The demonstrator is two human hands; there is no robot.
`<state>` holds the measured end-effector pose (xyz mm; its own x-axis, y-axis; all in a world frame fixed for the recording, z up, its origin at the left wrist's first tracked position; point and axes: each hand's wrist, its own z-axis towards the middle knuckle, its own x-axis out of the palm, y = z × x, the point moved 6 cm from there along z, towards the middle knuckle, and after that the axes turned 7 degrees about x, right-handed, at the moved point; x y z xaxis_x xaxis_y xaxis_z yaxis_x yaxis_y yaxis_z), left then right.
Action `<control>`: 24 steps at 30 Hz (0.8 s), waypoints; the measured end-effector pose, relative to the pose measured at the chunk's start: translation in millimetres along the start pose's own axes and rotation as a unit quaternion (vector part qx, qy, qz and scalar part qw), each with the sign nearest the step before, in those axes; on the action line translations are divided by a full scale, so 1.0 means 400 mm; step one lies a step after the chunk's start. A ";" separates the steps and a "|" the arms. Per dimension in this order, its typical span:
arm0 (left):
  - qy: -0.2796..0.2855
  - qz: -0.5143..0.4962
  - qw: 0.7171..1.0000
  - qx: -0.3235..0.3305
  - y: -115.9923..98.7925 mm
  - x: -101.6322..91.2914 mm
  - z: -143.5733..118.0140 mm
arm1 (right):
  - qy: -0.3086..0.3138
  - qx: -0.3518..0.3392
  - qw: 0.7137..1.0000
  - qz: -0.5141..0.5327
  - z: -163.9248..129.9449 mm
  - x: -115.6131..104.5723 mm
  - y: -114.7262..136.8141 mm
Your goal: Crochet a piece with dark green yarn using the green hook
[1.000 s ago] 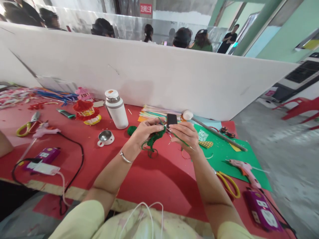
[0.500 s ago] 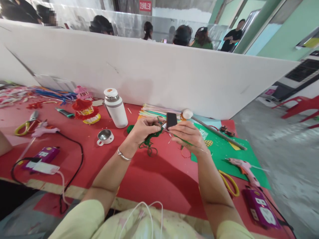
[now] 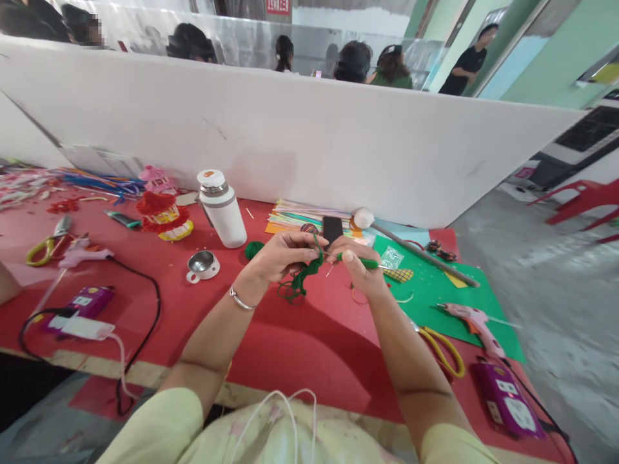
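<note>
My left hand pinches a bunch of dark green yarn that hangs in loops down to the red table. My right hand grips a green-handled crochet hook pointing left into the yarn, the two hands almost touching. A small ball of green yarn lies just behind my left hand. A black phone stands behind the hands, partly hidden by my fingers.
A white flask and metal cup stand at left. Farther left lie a glue gun, scissors and a purple power strip. On the right are green sheet, a pink glue gun, yellow scissors. A white partition backs the table.
My hands have drawn closer together and slightly lower; the right hand has turned so the green hook handle now shows. The yarn loops hang a little lower.
</note>
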<state>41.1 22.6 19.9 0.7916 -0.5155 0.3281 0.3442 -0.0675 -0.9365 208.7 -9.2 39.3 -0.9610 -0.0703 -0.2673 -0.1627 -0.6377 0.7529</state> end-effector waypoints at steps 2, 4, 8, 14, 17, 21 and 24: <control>-0.007 -0.004 1.000 -0.002 0.002 0.001 0.002 | -0.012 0.019 1.000 -0.002 -0.001 0.003 -0.004; -0.009 -0.007 1.000 0.006 0.002 0.003 0.004 | -0.014 0.036 0.999 0.001 -0.002 0.004 -0.009; -0.039 -0.017 0.998 0.044 0.000 0.003 0.009 | -0.030 0.093 0.994 0.059 -0.012 0.015 -0.038; -0.077 -0.021 0.994 0.076 -0.004 0.006 0.010 | -0.087 0.182 0.962 0.183 -0.030 0.028 -0.089; -0.098 -0.024 0.987 0.128 -0.016 0.001 0.011 | -0.072 0.197 0.963 0.166 -0.029 0.019 -0.089; -0.127 0.008 0.975 0.180 -0.026 -0.008 0.010 | -0.121 0.195 0.964 0.131 -0.030 -0.020 -0.078; -0.139 0.043 0.970 0.196 -0.030 -0.011 0.008 | -0.153 0.208 0.958 0.126 -0.032 -0.033 -0.077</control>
<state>35.2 28.3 30.1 0.9124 -0.2509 0.3233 0.3937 0.3224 -0.8608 229.1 1.7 11.9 -0.9918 0.0861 0.0945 0.0686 -0.2652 0.9617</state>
